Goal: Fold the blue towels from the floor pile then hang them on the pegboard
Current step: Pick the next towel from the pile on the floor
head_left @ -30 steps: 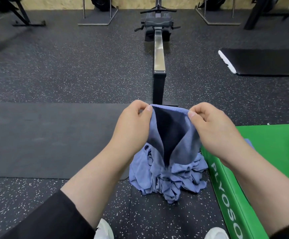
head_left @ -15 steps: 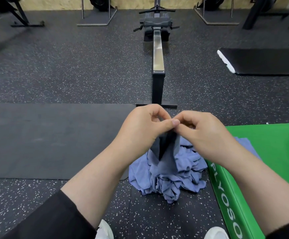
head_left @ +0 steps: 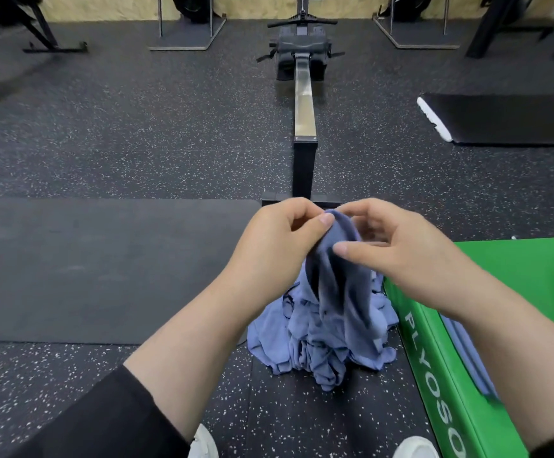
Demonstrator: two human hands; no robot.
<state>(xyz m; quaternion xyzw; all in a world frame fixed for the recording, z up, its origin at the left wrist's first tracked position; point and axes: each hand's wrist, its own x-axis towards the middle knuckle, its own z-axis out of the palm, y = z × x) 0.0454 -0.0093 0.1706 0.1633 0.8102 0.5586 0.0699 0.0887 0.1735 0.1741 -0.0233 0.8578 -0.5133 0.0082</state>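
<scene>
L hand (head_left: 280, 241) & R hand (head_left: 398, 251) close together, forearms extended, fingers curled in pinch

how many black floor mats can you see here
2: one large black mat lies on the floor left of the hands, and another lies farther off on the right with its white end showing. Others may sit outside the view.

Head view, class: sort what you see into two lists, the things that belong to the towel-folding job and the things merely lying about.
Job:
held blue towel
left hand, pinching it
right hand, fingers at it
blue towel pile on the floor
folded blue towel on the green box

Lying about:
green box
rowing machine
black mat
</scene>
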